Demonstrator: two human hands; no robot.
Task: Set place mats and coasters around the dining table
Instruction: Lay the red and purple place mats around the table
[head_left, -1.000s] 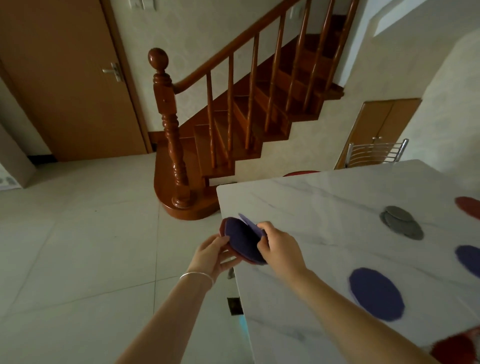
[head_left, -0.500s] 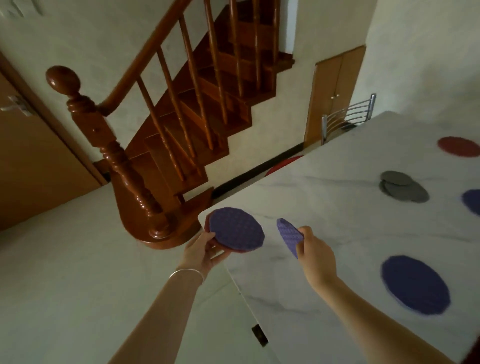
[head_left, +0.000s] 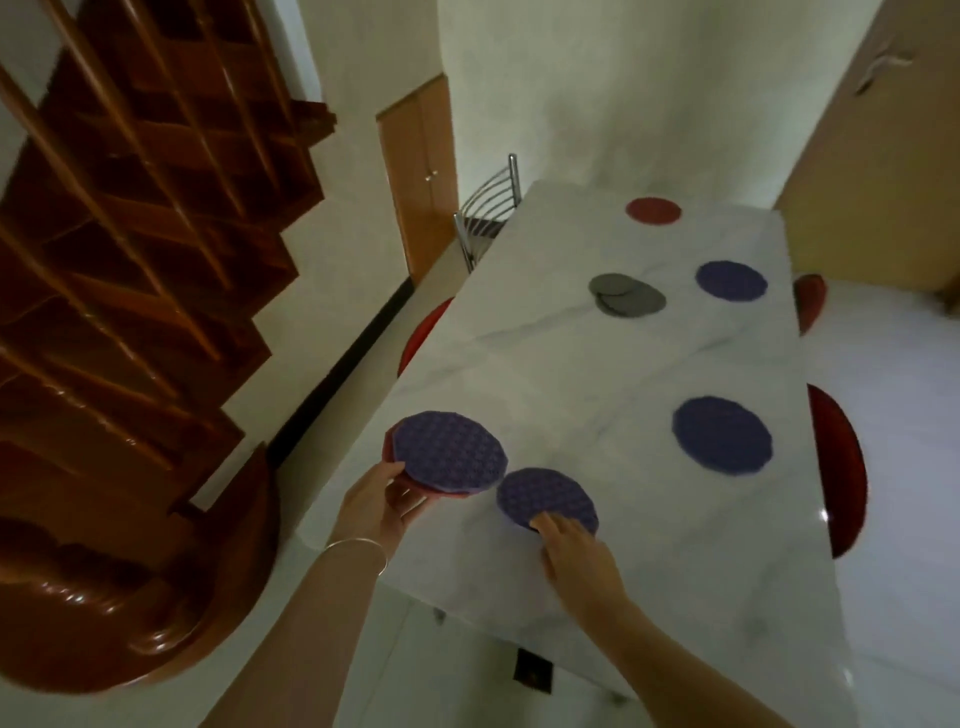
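right hand (head_left: 576, 551) fingertips press a purple mat (head_left: 545, 499) onto the table (head_left: 597, 374) at 6 o'clock; lay it flat. left hand (head_left: 382, 501) grips the spare stack (head_left: 449, 449).

Both forearms bare, no sleeves in view. One thin silver bangle (head_left: 358, 546) — sits at the wrist just below the left hand (head_left: 378, 503). Right hand (head_left: 576, 551) — no rings or bands visible.

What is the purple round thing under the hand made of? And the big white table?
The purple mat under the right hand looks woven or knitted, probably fabric or soft fibre: its surface shows a bumpy grid pattern. The table looks like polished marble or a marble-look slab: white, grey veins, slight shine.
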